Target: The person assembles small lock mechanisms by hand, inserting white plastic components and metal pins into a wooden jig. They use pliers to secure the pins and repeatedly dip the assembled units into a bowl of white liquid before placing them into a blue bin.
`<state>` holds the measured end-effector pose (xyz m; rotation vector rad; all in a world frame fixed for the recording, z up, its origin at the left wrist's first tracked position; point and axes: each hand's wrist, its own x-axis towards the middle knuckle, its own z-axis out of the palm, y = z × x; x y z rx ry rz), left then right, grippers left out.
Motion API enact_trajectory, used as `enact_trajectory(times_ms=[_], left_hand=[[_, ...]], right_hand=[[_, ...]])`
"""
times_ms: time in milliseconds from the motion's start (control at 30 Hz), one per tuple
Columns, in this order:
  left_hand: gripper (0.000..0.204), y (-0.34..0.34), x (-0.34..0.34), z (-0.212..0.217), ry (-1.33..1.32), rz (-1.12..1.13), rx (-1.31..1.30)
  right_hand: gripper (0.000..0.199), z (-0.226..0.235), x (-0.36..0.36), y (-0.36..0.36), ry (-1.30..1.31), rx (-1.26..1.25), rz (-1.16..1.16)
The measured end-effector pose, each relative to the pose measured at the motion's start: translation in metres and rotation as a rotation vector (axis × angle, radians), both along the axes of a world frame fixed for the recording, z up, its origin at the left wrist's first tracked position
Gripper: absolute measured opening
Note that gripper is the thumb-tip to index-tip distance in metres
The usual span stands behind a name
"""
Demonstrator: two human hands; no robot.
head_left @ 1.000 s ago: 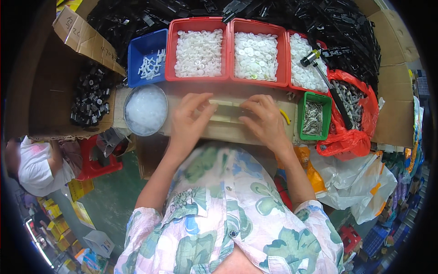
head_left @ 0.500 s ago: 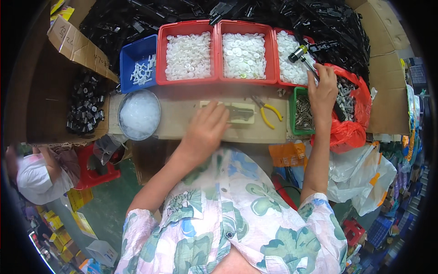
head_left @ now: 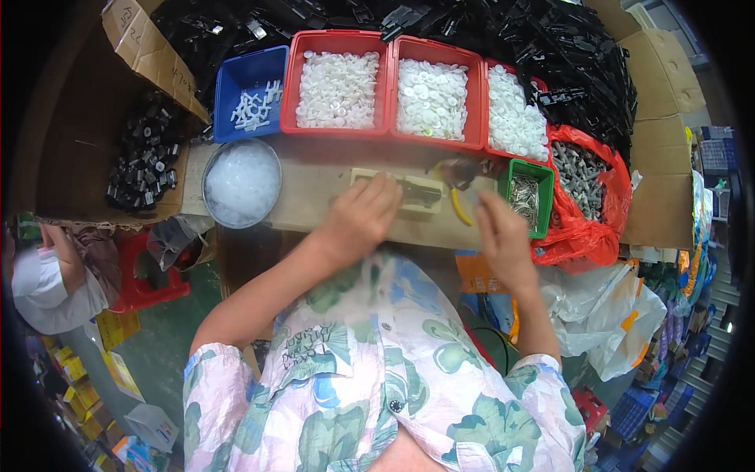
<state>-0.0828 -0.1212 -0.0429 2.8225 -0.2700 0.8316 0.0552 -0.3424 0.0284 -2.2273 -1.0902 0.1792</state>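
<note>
My left hand (head_left: 360, 219) rests with its fingers pressed together on the left part of a cream block (head_left: 431, 204). A dark, flat strip-like piece (head_left: 421, 191) lies in the block's recess. Whatever my left fingertips pinch is hidden beneath them. My right hand (head_left: 505, 242) is closed round the handle of a hammer, to the right of the block. Motion smears the hammer head (head_left: 459, 170), which is over the pliers. Of these pliers, a yellow handle (head_left: 461, 208) shows beside the block.
Red bins (head_left: 297, 122) of white plastic discs line the back, beside a blue bin (head_left: 228, 118) of white pieces. A metal bowl (head_left: 208, 206) stands left. To the right are a green tray (head_left: 539, 233) of metal pins and a red bag (head_left: 582, 250) of grey parts.
My right hand has brought the hammer down and left, from above the right-hand bin toward the block. My left hand stays on the block. The whole view has shifted slightly.
</note>
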Motion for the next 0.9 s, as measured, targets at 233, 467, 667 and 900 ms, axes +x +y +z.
enact_trajectory(times_ms=[233,467,667,900], left_hand=[[0.035,0.001,0.0,0.002,0.003,-0.012,-0.001],[0.034,-0.001,0.001,0.0,-0.025,-0.01,0.008],[0.035,0.0,0.001,-0.003,-0.034,-0.007,0.005],[0.033,-0.004,0.0,0.001,-0.035,0.015,-0.001]], right_hand=[[0.022,0.02,-0.022,0.003,-0.111,0.139,-0.025],[0.041,-0.007,-0.023,0.005,-0.144,-0.048,0.055],[0.039,0.002,-0.028,0.006,-0.279,0.091,0.054],[0.035,-0.008,-0.028,0.005,-0.252,0.034,0.044]])
